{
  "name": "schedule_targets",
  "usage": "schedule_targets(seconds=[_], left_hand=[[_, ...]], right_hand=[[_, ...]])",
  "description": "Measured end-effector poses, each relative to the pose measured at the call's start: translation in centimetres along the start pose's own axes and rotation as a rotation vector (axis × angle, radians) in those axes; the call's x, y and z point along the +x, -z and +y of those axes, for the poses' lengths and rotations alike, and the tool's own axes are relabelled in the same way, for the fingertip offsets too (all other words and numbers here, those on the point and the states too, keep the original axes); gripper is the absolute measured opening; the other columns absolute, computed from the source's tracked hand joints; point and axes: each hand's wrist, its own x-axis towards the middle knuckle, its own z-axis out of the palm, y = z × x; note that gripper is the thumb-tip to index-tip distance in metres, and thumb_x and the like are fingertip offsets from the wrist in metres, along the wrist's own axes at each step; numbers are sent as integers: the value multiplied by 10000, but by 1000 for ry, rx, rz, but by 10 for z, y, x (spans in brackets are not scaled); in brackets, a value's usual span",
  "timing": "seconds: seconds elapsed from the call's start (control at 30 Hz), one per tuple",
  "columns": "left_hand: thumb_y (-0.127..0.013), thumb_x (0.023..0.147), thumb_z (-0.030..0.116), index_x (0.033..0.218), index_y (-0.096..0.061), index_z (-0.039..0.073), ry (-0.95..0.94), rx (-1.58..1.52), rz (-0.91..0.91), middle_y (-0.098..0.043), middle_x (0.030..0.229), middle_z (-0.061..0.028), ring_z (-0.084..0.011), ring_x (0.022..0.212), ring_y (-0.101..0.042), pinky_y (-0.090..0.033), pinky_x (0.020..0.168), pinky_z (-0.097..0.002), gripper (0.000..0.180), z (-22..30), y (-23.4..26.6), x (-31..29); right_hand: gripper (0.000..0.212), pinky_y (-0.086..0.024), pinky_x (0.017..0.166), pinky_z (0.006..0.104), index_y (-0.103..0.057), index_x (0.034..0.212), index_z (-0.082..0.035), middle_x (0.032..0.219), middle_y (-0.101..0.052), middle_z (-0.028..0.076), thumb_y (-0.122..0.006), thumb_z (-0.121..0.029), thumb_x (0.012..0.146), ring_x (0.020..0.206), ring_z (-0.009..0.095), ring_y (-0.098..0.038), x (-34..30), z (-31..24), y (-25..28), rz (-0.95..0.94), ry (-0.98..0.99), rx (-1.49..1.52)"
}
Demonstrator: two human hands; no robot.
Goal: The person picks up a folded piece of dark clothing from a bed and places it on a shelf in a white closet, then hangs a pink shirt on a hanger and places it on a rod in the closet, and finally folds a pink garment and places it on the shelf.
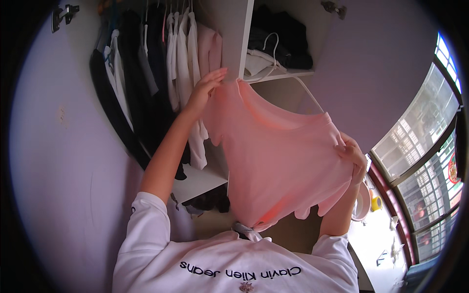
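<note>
A pink short-sleeved shirt [288, 156] is spread between my two hands in front of the wardrobe. The arms of a white hanger [309, 93] reach the shirt's shoulders at the wide neckline, and its hook stands up above, touching no rail. My left hand [209, 89] is at the left shoulder, fingers fairly straight, with the cloth against them. At the other shoulder my right hand [353, 157] pinches the fabric between thumb and fingers. The shirt's lower part hangs toward my chest, its hem bunched.
Dark and white garments [141, 73] hang on the left in the wardrobe, a pale pink one [211, 49] at their right end. Folded dark clothes [281, 36] lie on the upper right shelf [293, 74]. Open doors flank both sides; a white tabletop [378, 244] and windows are at right.
</note>
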Motion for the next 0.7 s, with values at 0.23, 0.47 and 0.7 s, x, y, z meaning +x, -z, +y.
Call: schedule_targets(seconds=[0.23,0.47,0.7], left_hand=[[-380,964,362,1424,-292,31,67,107,163,-393,1397,-108,-194,1301,-334,-240,1073,-280,573,-42,33,68],[-318,958,513,1443,-231,35,98,169,381,-287,1465,-108,-215,1343,-273,-191,1100,-316,686,-19,52,56],[-248,933,614,1453,-204,45,103,100,378,-226,1506,-114,-244,1388,-214,-171,1114,-356,772,-33,114,55]], right_hand=[[386,-449,693,224,-565,1025,119,855,-621,127,-483,-125,737,759,161,-598,31,-10,-23,64,67,19],[321,-418,640,219,-583,980,87,806,-600,85,-500,-136,763,713,129,-564,61,-7,-48,0,119,-120],[244,-399,577,199,-593,939,47,747,-578,42,-532,-151,812,650,82,-530,101,-10,-112,39,267,-128]])
